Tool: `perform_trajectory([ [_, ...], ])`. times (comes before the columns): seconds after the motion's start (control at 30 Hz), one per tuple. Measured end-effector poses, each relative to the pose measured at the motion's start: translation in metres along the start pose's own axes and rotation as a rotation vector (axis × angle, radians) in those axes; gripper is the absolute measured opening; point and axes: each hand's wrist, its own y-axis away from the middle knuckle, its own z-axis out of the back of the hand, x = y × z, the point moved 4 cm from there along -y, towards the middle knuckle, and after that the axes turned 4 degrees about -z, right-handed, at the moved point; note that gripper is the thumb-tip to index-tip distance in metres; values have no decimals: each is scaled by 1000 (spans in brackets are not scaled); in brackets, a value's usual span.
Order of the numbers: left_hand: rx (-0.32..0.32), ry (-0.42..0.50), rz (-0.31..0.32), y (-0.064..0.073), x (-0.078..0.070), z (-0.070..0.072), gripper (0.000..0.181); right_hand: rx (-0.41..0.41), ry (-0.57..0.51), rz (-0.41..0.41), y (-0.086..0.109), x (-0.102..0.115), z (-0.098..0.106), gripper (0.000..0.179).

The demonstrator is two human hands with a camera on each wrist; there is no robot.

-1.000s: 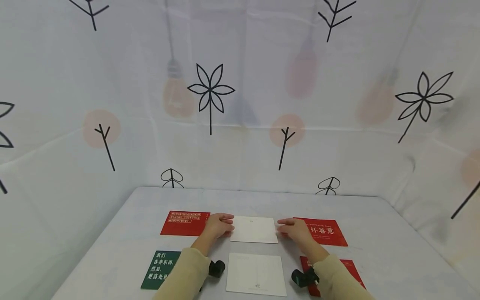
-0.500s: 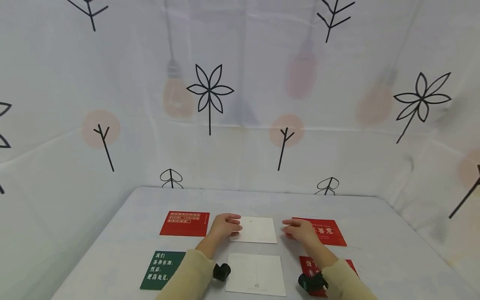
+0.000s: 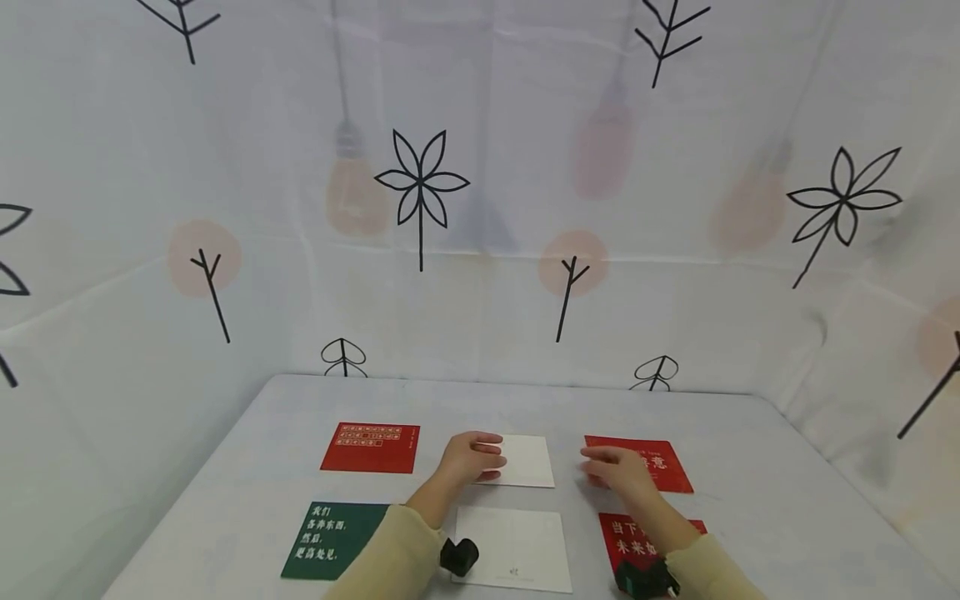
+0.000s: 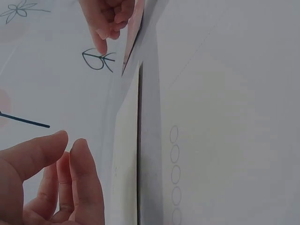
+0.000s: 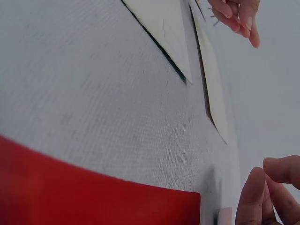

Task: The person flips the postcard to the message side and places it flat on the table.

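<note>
My left hand (image 3: pixel 471 458) hovers over the left part of the white card (image 3: pixel 528 461) in the back row. Its thumb and fingers are loosely bent, with a gap and nothing between them in the left wrist view (image 4: pixel 65 183). My right hand (image 3: pixel 618 471) is over the left part of a red card (image 3: pixel 666 455) with white lettering, at the back right. In the right wrist view its fingers hold nothing, and a red card (image 5: pixel 93 192) fills the lower left. Beneath my left wrist lies a second white card (image 3: pixel 513 550), partly covered by the wrist camera.
A red card (image 3: pixel 371 447) with small boxed characters lies at the back left. In front of it is a green card (image 3: pixel 330 537), partly behind my left sleeve. Another red card (image 3: pixel 618 533) sits under my right forearm. A white patterned cloth (image 3: pixel 480 317) hangs behind the table.
Both hands have shifted to the right. The left hand has gone from the white card's left edge to over it, and the right hand has moved farther over the red card. The cards stay put.
</note>
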Motion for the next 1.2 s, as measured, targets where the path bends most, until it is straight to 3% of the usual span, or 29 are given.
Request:
perform_trajectory([
  [0.63, 37, 62, -44, 15, -5, -30, 32, 7, -9, -7, 14, -3, 17, 34],
  [1.2, 40, 92, -21, 12, -3, -58, 31, -18, 12, -14, 10, -10, 43, 37],
])
